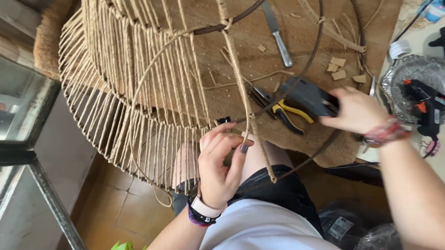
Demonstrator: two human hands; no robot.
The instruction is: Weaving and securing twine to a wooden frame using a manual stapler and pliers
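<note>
Reaching forward across the work, the right hand (356,110) is closing its fingers around a dark grey glue gun (307,95), wrist bent slightly and wearing a beaded bracelet (386,132). The left hand (221,162) is lifted nearer the body, palm turned inward, thumb and fingertips pinching a strand of tan cord (245,104) just beside a small black clip (224,120) on the wire frame (299,73). A watch (204,209) is sitting on that wrist. The frame, partly wrapped in cord, is resting over a brown mat (258,20). Yellow-handled pliers (286,113) are lying just beside the glue gun, and a knife (277,32) is lying farther up the mat. A second, black glue gun (426,103) is sitting on a foil plate (403,77) to the right.
</note>
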